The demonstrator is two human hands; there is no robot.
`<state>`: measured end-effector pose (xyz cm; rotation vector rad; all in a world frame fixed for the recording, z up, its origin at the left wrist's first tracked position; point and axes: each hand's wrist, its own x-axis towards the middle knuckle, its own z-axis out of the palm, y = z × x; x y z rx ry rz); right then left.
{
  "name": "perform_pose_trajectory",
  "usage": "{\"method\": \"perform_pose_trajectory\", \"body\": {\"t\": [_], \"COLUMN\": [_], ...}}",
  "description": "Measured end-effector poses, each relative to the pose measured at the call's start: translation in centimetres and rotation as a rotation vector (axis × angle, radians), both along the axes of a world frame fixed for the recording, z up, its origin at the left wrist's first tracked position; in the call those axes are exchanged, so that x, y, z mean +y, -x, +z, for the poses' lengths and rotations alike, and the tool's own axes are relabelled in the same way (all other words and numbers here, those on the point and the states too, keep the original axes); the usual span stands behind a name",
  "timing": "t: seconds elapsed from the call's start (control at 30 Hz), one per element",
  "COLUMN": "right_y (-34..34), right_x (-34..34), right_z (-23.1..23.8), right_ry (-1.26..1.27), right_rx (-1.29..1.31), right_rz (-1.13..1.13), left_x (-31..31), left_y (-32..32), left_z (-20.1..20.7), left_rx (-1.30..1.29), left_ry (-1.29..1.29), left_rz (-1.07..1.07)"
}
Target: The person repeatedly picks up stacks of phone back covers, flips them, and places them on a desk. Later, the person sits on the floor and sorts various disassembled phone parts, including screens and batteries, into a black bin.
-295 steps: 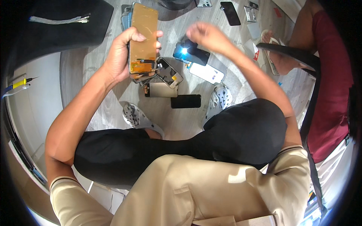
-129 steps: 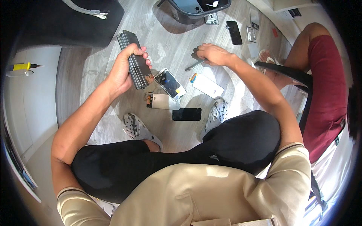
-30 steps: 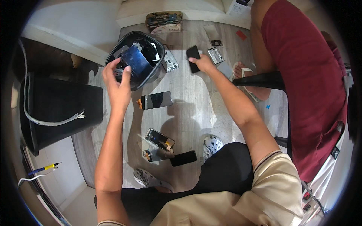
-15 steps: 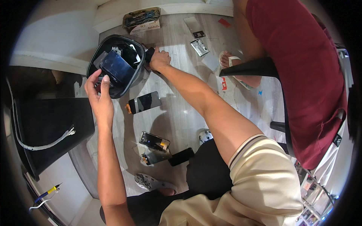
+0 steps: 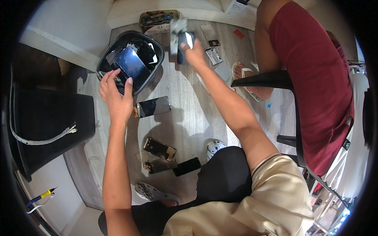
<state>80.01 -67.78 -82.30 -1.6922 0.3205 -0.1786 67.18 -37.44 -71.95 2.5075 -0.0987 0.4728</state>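
My left hand (image 5: 117,94) reaches over the near rim of a black bin (image 5: 160,59), its thumb apart from its fingers and no object seen in its grip. Inside the bin lie several phone parts, the largest a dark-blue glossy panel (image 5: 130,62). To the right of the bin, my right hand (image 5: 193,54) is closed around a dark phone-like slab (image 5: 181,49) with a bright reflection on it. A whitish, motion-smeared thing (image 5: 179,26) shows just beyond the slab; whether my hand also holds it is unclear.
On the floor lie a phone screen (image 5: 153,107) with an orange flex cable, an opened phone part (image 5: 159,149) and a black phone (image 5: 187,166). A box of parts (image 5: 157,23) stands by the wall. At right, a person in maroon (image 5: 315,78) sits on a black chair (image 5: 264,80).
My right hand has come up from beside the bin and moved right, carrying the dark slab into plain sight. My left hand stays at the bin, its thumb now further over the rim.
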Motion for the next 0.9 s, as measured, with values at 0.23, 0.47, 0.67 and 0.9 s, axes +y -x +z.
{"method": "perform_pose_trajectory", "body": {"t": [0.23,0.47,0.67,0.9], "right_y": [4.0,3.2,8.2,11.4], "right_x": [8.9,7.1,-11.1,-15.8], "right_z": [12.3,9.1,1.2,-5.6], "right_ry": [-0.46,-0.022,1.095,1.142], "right_rx": [-0.545,-0.412,0.592,0.377], "right_rz": [0.219,0.27,0.566,0.176], "left_x": [0.6,0.7,1.9,2.5], "left_y": [-1.9,-3.2,-2.6,-2.9], "left_z": [0.4,-0.8,-1.7,-1.9], "left_rx": [-0.279,-0.091,-0.054,-0.04], "left_ry": [0.476,0.519,0.453,0.446], "left_rz": [0.159,0.243,0.215,0.243]}}
